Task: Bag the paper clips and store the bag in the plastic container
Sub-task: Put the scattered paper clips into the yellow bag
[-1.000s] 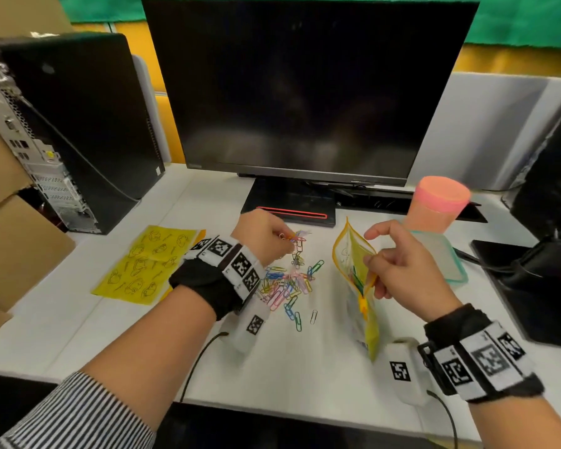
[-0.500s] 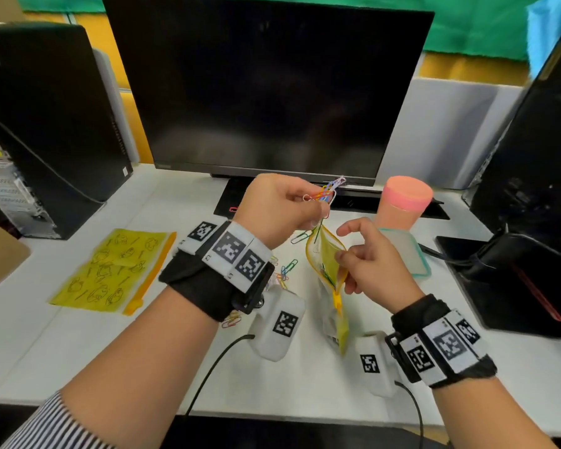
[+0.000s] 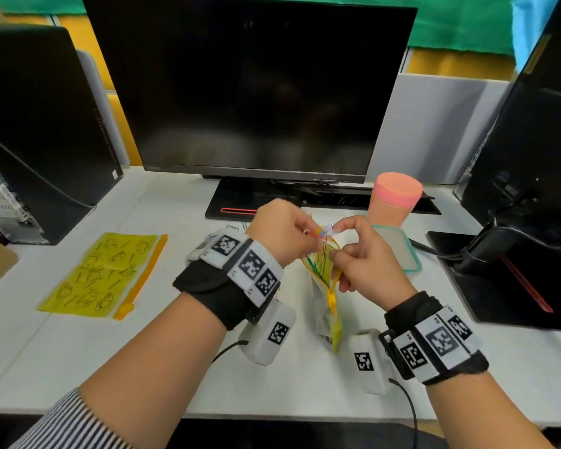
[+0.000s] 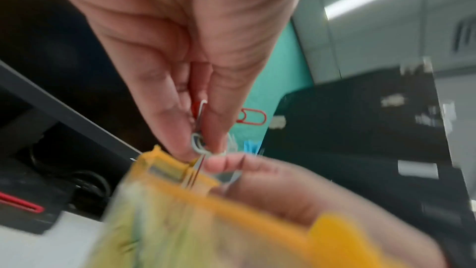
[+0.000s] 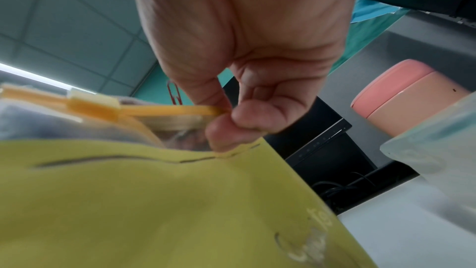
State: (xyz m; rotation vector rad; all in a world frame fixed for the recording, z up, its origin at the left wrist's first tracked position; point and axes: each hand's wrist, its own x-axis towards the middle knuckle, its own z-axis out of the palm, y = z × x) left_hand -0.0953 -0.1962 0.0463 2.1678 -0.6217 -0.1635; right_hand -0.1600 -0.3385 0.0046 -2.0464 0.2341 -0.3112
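Note:
My left hand (image 3: 300,233) pinches a small bunch of coloured paper clips (image 3: 321,231) right over the open mouth of a yellow zip bag (image 3: 321,270). In the left wrist view the left hand (image 4: 203,146) has red and white paper clips (image 4: 201,109) between thumb and fingers, above the bag's orange zip edge (image 4: 180,170). My right hand (image 3: 337,254) pinches the bag's rim and holds it upright; in the right wrist view the right hand (image 5: 226,117) pinches the orange zip strip (image 5: 165,110). The clear container with a teal rim (image 3: 399,251) lies just right of the bag.
A second yellow zip bag (image 3: 101,275) lies flat at the left. A pink cup (image 3: 394,199) stands behind the container. A monitor (image 3: 250,89) fills the back, with computer towers (image 3: 36,124) left and right. A few loose clips (image 3: 232,227) lie behind my left wrist.
My left hand lifted a bunch of clips from the pile on the desk and carried it right to the bag's mouth. My right hand kept holding the bag open.

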